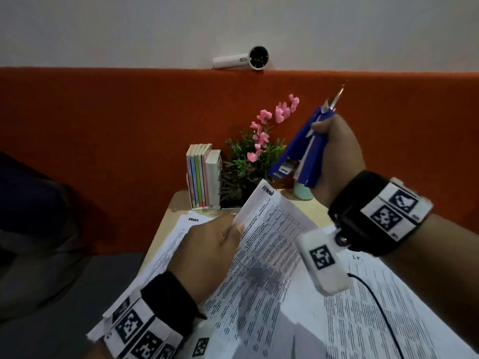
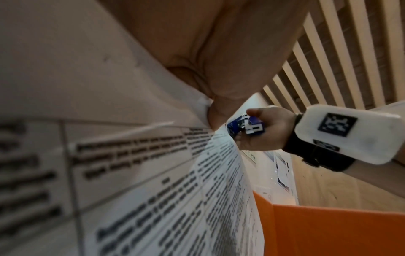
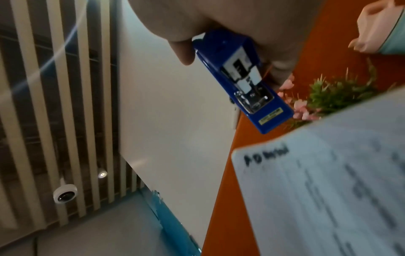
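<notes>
Papers, thin printed sheets, are pinched near their top edge between thumb and fingers of the left hand, the corner pointing toward the right hand, whose fingers wrap round a blue stapler just above that corner. Light and floppy, the sheets would likely slide apart; best gripped close beside the corner to keep it stiff
</notes>
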A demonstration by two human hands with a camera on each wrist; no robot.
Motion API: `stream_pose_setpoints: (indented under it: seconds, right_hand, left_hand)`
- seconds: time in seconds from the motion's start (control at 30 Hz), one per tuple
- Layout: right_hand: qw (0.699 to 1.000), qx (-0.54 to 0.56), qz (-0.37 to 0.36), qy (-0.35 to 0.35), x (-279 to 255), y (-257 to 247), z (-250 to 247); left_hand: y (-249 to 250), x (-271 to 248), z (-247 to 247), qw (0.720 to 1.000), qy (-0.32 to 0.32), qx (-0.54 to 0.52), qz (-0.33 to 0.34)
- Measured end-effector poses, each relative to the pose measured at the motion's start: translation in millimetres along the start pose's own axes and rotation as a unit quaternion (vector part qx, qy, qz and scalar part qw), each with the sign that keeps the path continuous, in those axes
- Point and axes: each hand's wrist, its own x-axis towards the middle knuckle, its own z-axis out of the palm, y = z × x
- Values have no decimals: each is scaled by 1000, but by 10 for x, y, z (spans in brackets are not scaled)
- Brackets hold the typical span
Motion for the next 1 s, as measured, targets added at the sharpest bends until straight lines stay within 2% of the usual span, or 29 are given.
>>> stream_pose_setpoints:
  seconds: [0.2, 0.47, 0.57, 0.63, 0.7, 0.77, 0.87, 0.93, 1.0]
  right_hand:
    - [999, 8, 20, 40, -55, 209, 210]
    - [998, -31, -20, 51, -96, 329, 271]
    - [992, -75, -67, 71, -93, 352, 285]
    - [991, -87, -81, 65, -82, 367, 287]
    - [994, -85, -62, 34, -70, 377, 289]
    - [998, -50, -41, 11, -49, 355, 275]
    - [999, 10, -25, 46, 57, 255, 167]
    - [996, 28, -22, 76, 139, 178, 22]
    - [996, 17, -18, 86, 207, 148, -159]
  left_hand:
    - [56, -2, 41, 1000, 6, 20, 10]
    - [58, 2, 70, 999, 14, 39, 36]
    - [60, -5, 81, 998, 19, 35, 42]
    - [51, -23, 87, 998, 20, 38, 48]
    - [27, -30, 83, 998, 24, 41, 45]
    - [-18, -14, 70, 999, 24, 34, 31]
    - [-56, -14, 27, 1000, 2, 6, 11]
    - [-162, 47, -63, 994, -20, -95, -43]
    - [-372, 190, -248, 973, -10, -197, -120]
